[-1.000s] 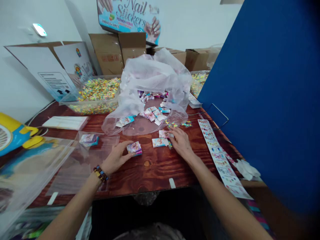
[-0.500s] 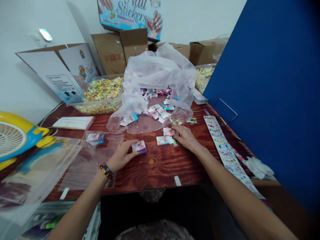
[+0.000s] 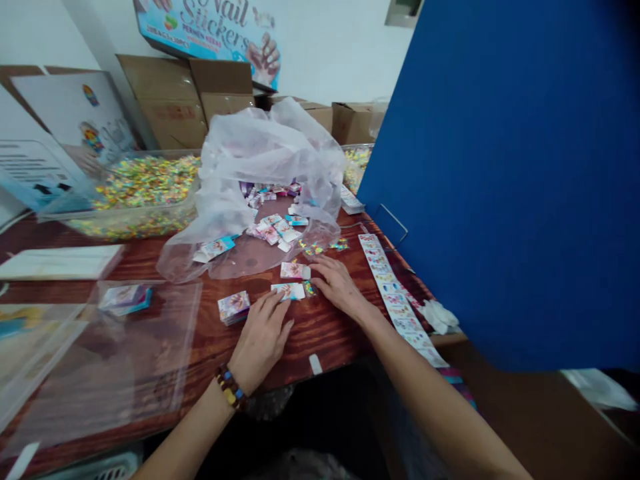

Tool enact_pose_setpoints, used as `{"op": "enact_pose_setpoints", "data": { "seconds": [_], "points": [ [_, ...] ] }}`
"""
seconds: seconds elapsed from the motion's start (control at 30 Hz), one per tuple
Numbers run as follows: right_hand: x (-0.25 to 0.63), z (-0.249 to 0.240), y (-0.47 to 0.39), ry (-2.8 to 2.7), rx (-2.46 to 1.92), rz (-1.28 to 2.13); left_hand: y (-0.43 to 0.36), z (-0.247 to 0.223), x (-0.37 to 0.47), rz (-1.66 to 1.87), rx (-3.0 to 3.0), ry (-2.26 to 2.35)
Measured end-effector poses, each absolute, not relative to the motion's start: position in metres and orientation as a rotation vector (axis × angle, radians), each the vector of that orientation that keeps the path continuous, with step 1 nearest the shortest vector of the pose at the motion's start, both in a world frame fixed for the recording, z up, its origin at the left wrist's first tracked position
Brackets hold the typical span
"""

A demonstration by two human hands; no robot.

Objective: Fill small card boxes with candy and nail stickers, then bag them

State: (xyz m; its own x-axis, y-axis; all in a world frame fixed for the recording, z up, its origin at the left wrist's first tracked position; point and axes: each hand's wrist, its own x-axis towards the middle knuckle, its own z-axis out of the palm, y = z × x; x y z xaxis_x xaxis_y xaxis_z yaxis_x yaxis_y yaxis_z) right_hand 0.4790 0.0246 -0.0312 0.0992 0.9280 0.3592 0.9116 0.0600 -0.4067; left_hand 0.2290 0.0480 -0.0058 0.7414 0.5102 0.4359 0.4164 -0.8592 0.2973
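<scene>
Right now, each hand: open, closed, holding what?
Left hand: open, fingertips at the blue-and-white box.
Right hand: beside the pink box; grip can't be told.

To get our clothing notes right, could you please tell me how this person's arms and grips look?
Both the left forearm and the right forearm are bare, with no sleeve in view. A bracelet of dark brown, blue and yellow beads circles the left wrist. Neither the left grip nor the right grip wears a glove.
</scene>
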Motion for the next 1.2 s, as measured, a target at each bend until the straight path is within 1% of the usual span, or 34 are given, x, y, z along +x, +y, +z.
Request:
{"op": "enact_pose_setpoints", "data": {
  "seconds": [0.13, 0.23, 0.3, 0.43, 0.6, 0.73, 0.87, 1.0, 1.1, 1.2],
  "points": [
    [0.556, -0.039, -0.039, -1.638, -1.98, -0.034, 0.053, -0.023, 0.257, 0.672, 2.802, 0.819],
    [0.611, -0.04, -0.078, -1.629, -2.105, 0.084, 0.063, -0.031, 0.262, 0.642, 2.849, 0.872],
    [0.63, -0.042, -0.09, -1.656, -2.15, 0.196, 0.067, -0.034, 0.263, 0.619, 2.883, 0.916],
    [0.629, -0.047, -0.091, -1.661, -2.157, 0.299, 0.072, -0.033, 0.268, 0.549, 2.94, 0.935],
    [0.617, -0.046, -0.09, -1.545, -2.067, 0.238, 0.064, -0.022, 0.267, 0.464, 2.967, 0.902],
    [0.613, -0.039, -0.095, -1.439, -1.983, 0.228, 0.047, -0.023, 0.257, 0.464, 2.943, 0.914],
    [0.602, -0.007, -0.104, -1.316, -1.872, 0.283, 0.029, -0.019, 0.253, 0.598, 2.77, 0.846],
    [0.578, 0.055, -0.107, -1.212, -1.751, 0.439, 0.013, 0.011, 0.271, 0.697, 2.503, 0.665],
    [0.555, 0.092, -0.096, -1.231, -1.643, 0.557, 0.007, 0.037, 0.293, 0.701, 2.245, 0.64],
    [0.537, 0.102, -0.077, -1.223, -1.558, 0.646, 0.007, 0.046, 0.311, 0.6, 2.024, 0.61]
  ]
}}
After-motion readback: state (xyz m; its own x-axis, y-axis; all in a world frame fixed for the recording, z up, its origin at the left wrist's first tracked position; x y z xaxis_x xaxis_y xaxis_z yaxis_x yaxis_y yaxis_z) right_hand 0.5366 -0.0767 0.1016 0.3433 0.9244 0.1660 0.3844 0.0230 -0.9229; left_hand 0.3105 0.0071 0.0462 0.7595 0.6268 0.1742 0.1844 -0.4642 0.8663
